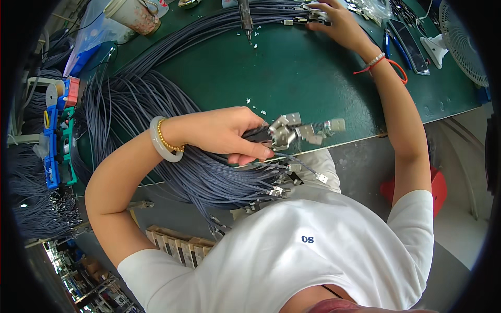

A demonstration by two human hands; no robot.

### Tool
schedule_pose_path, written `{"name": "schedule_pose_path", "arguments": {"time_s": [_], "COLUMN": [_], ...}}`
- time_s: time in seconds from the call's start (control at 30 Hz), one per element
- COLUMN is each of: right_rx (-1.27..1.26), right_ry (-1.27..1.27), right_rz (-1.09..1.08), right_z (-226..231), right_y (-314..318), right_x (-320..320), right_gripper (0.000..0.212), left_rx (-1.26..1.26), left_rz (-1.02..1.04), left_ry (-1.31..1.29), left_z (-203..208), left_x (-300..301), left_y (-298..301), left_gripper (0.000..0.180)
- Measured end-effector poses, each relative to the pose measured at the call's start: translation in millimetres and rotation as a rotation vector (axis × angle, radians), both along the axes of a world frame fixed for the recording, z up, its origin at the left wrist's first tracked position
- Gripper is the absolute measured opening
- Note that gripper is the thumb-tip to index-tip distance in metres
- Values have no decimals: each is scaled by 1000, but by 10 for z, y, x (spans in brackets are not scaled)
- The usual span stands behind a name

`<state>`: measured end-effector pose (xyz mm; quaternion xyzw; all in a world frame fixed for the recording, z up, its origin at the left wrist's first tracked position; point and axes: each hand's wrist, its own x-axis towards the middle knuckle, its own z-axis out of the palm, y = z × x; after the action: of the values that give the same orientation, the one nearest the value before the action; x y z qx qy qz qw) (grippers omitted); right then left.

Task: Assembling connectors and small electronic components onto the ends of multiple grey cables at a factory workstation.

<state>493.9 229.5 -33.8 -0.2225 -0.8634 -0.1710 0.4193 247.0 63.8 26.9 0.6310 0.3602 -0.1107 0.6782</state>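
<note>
My left hand [227, 133] is closed around a small bunch of grey braided USB cables, near the table's front edge. Their metal plugs [295, 129] stick out to the right past my thumb and fingertips. Beneath that forearm a thick mass of similar grey cables [151, 99] lies on the green table [313, 78] and hangs over its edge, plugs dangling by my lap. At the far side, my right hand [342, 26] reaches over the plug ends [313, 15] of another stretch of cables. Its thumb and fingers are spread around them; whether they touch is unclear.
A pointed tool [247, 21] hangs tip down over the far table. Blue-handled pliers [387, 44], a phone [409, 47] and a white fan [462, 41] are at far right. A patterned cup [133, 15] and blue and green bins [60, 135] are at left. A red stool [438, 190] stands below right.
</note>
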Motion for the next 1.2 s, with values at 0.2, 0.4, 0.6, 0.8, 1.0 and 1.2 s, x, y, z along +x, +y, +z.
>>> {"name": "schedule_pose_path", "arguments": {"time_s": [0.2,0.4,0.6,0.8,1.0,1.2], "right_rx": [-943,-1041,-578,-148,-222,-819], "right_ry": [238,204,69,89,149,176], "right_rz": [261,205,164,190,331,224], "right_z": [481,221,328,433,582,733], "right_y": [-948,-1759,-1898,-2039,-1868,-1981], "right_x": [-22,-475,-566,-921,-1031,-879], "right_gripper": [34,21,26,30,36,22], "left_rx": [-167,38,545,399,172,164], "left_rz": [140,108,-179,-203,-33,-13], "left_ry": [-98,-119,-18,-136,-83,-94], "left_z": [-338,-234,49,193,275,278], "left_x": [-221,-222,-317,-375,-519,-615], "left_y": [-115,-47,-29,-145,-279,-210], "left_gripper": [21,23,23,20,27,27]}}
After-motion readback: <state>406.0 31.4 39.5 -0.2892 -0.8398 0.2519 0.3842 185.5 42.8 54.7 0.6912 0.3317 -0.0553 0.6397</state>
